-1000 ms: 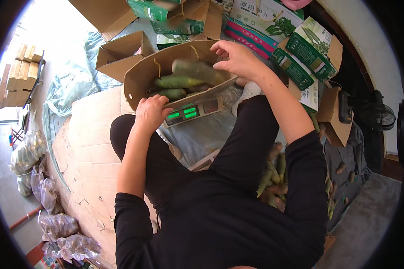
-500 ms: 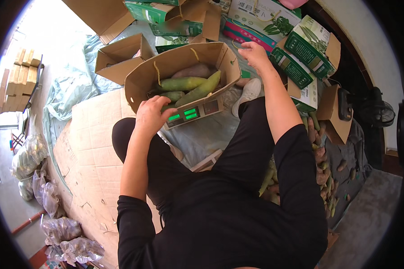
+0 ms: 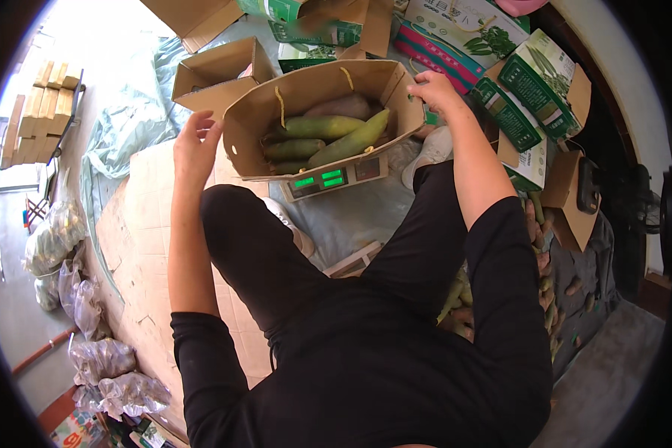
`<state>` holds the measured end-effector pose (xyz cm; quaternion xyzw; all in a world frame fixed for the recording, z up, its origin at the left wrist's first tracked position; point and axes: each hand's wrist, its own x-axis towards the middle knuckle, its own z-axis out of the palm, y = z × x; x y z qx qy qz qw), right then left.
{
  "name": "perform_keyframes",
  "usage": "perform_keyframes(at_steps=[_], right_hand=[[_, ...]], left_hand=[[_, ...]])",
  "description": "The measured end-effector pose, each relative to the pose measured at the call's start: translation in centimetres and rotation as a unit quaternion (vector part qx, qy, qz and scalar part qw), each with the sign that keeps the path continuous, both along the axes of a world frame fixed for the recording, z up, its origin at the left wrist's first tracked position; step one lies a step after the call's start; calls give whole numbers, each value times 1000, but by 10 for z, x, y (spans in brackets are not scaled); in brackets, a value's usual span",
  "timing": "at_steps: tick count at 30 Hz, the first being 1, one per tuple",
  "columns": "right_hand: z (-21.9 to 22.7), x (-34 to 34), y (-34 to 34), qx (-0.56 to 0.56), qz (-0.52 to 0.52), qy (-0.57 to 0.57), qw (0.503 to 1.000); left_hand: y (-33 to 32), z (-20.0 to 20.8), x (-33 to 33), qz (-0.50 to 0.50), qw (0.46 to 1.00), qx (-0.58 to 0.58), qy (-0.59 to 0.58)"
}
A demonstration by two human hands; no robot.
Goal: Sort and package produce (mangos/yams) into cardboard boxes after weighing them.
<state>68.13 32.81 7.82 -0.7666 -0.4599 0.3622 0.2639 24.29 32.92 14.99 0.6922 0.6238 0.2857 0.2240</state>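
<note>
A cardboard carton with yellow cord handles sits on a digital scale in front of my knees. Several green radishes lie inside it, the one at the back partly in shadow. Just beyond the carton's left end, my left hand hangs in the air, fingers bent and apart, holding nothing. At the opposite end, my right hand has its fingertips close to the carton's edge; contact is hard to make out. It appears open, with nothing visible in it. Green digits glow on the scale's panel.
An open brown box stands behind the carton. Green and white printed boxes pile up at the back right, near a black fan. Loose radishes lie right of me; bagged goods line the left.
My left hand has left the carton's front edge and moved left, clear of it. The carton's front edge now stands higher above the radishes. My right hand stays near the right end.
</note>
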Motion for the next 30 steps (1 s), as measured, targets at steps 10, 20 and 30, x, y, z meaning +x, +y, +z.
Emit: perform_keyframes(at_steps=[10,20,30], right_hand=[[-6,5,12,-103,63,-164,979],[4,-14,12,-169,91,-309,932],[20,-23,10,-145,97,-324,930]], left_hand=[[25,-60,-13,-2,958,-229,170],[29,-72,-4,28,941,-218,256],[34,-73,-15,23,948,-220,230]])
